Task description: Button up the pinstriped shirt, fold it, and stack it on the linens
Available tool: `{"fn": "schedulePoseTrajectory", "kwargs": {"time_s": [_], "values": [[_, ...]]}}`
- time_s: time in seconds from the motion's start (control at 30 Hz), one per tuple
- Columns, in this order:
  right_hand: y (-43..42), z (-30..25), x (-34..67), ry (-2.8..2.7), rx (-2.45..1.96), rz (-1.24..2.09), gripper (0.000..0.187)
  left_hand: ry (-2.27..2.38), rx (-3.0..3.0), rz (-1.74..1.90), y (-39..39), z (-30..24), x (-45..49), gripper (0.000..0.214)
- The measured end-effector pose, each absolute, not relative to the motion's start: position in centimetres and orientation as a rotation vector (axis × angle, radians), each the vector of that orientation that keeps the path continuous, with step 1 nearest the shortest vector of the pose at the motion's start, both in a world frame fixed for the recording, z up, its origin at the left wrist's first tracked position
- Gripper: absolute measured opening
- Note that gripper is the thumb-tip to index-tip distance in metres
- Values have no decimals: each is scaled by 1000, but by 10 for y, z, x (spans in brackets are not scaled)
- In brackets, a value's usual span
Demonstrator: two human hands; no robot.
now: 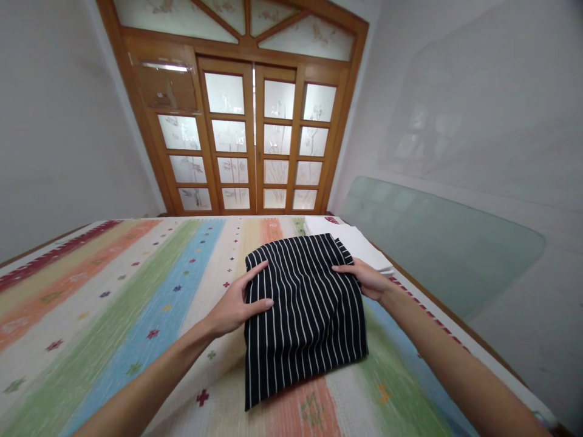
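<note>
A black cloth with white stripes (pixel 303 309), folded into a rough square, is held up in front of me over the bed. At its left edge, my left hand (pixel 239 303) grips it, with the thumb and a finger on the near face and the other fingers hidden behind. My right hand (pixel 364 276) pinches the upper right edge, thumb on the front. The cloth's lower part hangs loose and wrinkled, its bottom left corner lowest. I cannot tell from its folded shape what kind of garment or textile it is.
Beneath lies a bed with a striped, multicoloured cover (pixel 182 303). A folded white cloth (pixel 364 246) rests near its right edge. A pale green panel (pixel 437 237) runs along the right wall. Wooden doors with glass panes (pixel 250 139) stand beyond the far end.
</note>
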State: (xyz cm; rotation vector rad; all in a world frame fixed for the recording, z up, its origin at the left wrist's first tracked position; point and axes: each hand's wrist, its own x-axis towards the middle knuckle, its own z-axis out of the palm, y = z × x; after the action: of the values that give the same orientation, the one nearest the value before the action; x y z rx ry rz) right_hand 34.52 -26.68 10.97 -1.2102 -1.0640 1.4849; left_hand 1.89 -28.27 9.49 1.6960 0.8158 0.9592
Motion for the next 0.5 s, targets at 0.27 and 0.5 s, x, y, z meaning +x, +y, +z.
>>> {"fn": "schedulePoseTrajectory", "kwargs": {"time_s": [0.27, 0.5], "values": [[-244, 176, 423, -1070, -1281, 1253, 26, 595, 1772, 1059, -229, 133, 97, 85], [-200, 216, 494, -1077, -1356, 1048, 23, 397, 1973, 1177, -170, 154, 166, 88]]}}
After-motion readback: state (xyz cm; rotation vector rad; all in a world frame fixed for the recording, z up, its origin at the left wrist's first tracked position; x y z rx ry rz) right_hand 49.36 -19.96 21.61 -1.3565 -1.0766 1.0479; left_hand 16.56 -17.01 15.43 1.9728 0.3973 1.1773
